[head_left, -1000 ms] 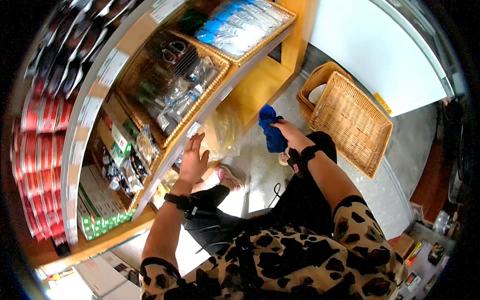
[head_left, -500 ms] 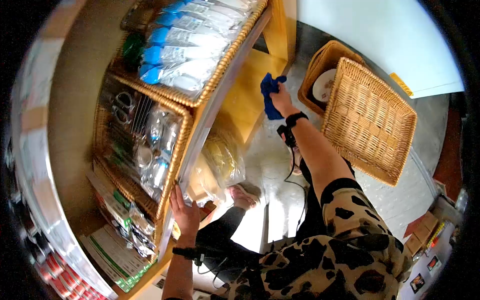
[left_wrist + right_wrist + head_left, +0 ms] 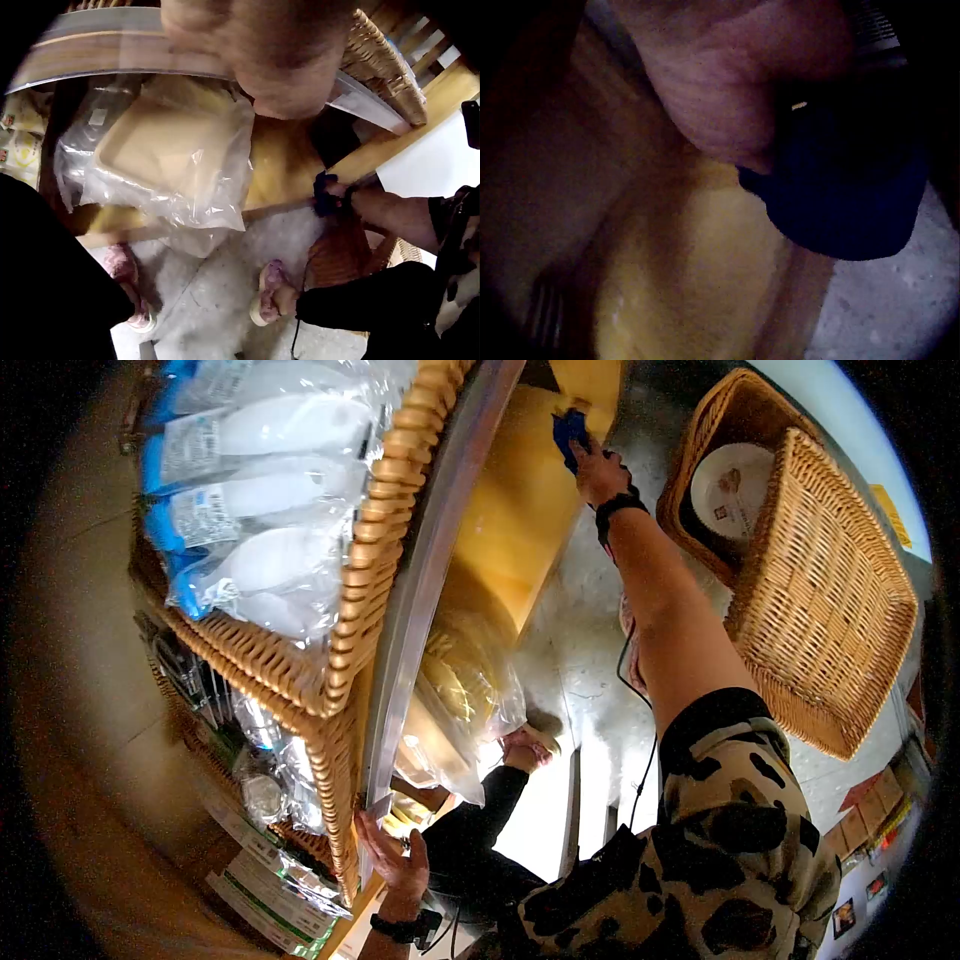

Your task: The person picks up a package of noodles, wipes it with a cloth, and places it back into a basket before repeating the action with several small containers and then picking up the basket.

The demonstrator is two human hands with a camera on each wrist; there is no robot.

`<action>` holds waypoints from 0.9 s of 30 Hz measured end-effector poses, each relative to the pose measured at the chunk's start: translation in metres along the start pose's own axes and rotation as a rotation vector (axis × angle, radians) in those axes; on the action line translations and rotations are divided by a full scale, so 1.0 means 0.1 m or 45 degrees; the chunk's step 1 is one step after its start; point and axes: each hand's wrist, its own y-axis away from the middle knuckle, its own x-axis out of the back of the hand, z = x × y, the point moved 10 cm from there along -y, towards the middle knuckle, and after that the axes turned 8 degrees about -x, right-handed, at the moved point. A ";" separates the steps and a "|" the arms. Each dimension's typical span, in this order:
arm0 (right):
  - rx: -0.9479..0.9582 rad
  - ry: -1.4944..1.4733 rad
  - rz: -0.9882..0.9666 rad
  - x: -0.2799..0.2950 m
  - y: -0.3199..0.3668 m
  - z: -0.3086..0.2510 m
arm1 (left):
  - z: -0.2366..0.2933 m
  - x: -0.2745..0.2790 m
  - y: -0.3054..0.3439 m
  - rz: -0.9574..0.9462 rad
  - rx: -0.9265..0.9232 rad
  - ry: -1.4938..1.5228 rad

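A dark blue cloth is gripped by the right hand at the far end of the low wooden shelf. The right wrist view shows the cloth hanging beside the right hand, over the wood and its edge. Against the upper shelf's front edge rests the left hand, fingers fairly straight, below a wicker basket. The left wrist view has the left hand large at the top, above a plastic-wrapped tan item.
Wicker baskets stand on the floor at the right, one tilted against another that holds a white round dish. Packaged items with blue ends fill an upper basket. A foot and a dark cable are near the floor's middle.
The right hand has moved away from the body with the cloth, from over the floor to the low shelf's far end. The view has come closer to the shelves; the left hand stays at the shelf edge.
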 end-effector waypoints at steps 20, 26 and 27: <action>0.614 0.403 -0.314 -1.81 2.46 -0.72 | 0.19 0.10 -0.10 0.162 -0.040 0.063; 0.219 0.114 -0.580 -1.46 2.71 0.01 | 0.30 0.21 -0.11 0.258 -0.203 0.043; 0.263 0.109 -0.609 -1.46 2.72 0.04 | 0.34 0.24 -0.10 0.259 -0.206 0.059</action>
